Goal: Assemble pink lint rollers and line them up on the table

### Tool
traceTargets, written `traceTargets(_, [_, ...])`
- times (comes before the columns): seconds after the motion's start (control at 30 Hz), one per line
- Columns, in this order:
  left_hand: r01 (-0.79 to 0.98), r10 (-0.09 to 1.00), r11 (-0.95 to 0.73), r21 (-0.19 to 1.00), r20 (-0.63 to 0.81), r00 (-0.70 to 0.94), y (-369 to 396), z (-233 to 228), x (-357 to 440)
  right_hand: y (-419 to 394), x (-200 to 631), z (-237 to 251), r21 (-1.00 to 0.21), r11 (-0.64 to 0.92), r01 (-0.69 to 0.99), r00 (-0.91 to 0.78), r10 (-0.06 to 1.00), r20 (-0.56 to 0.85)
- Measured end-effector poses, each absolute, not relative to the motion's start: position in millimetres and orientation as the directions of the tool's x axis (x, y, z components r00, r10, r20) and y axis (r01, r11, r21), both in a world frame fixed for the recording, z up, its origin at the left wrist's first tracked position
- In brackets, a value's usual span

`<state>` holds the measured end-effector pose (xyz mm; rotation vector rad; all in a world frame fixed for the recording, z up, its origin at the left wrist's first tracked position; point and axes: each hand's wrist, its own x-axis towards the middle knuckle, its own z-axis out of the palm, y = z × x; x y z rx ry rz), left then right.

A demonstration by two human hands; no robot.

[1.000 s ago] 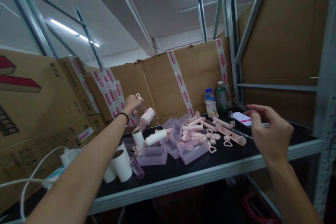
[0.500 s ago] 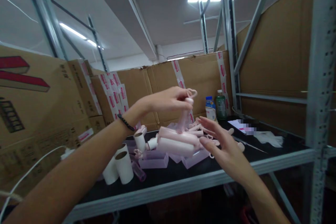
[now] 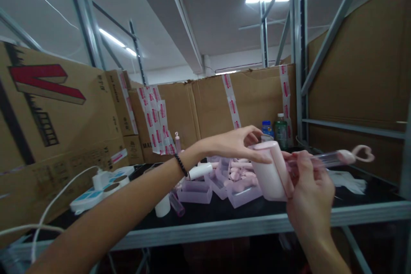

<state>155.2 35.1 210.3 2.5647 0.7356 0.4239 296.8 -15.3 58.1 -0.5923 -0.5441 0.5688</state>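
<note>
A pink-and-white lint roller (image 3: 271, 175) is held between both hands above the front of the shelf. Its clear handle, tipped with a pink heart-shaped loop (image 3: 362, 154), points to the right. My left hand (image 3: 244, 143) grips the upper end of the roller, thumb on the near side and other fingers partly hidden behind. My right hand (image 3: 310, 188) is closed around the handle close to the roller. Behind them, pink parts (image 3: 239, 171) lie heaped in and around translucent lilac trays (image 3: 195, 192). A white roll (image 3: 201, 171) lies beside the trays.
At left, a power strip (image 3: 86, 199) with a white cable sits near standing white rolls (image 3: 163, 206). A lilac tube (image 3: 176, 205) lies near the shelf's metal front edge (image 3: 205, 231). Two bottles (image 3: 281, 130) stand at the back; a crumpled white sheet (image 3: 348, 182) lies at right.
The lint roller has moved right and turned, its handle going from upright to pointing right. My left hand has shifted from handle to roller; my right hand, open before, now holds the handle.
</note>
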Motion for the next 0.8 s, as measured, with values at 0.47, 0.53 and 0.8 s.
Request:
traceTargets(0.47, [0.717,0.835,-0.537,0.445,0.16,0.526,104.9,209.5,74.9,2.5,361.9,61.6,-0.5,0.845,-0.193,0.946,0.294,0.133])
traceTargets(0.53, [0.802,0.889,-0.457,0.384,0.189,0.416,119.6,205.3,61.2,1.8,365.0,60.6,-0.48,0.857,-0.187,0.947,0.287,0.143])
traceTargets(0.8, [0.973,0.979,-0.111,0.204,0.189,0.072,174.9,170.6,36.8,1.4,355.7,58.7,-0.492,0.84,-0.229,0.911,0.363,0.197])
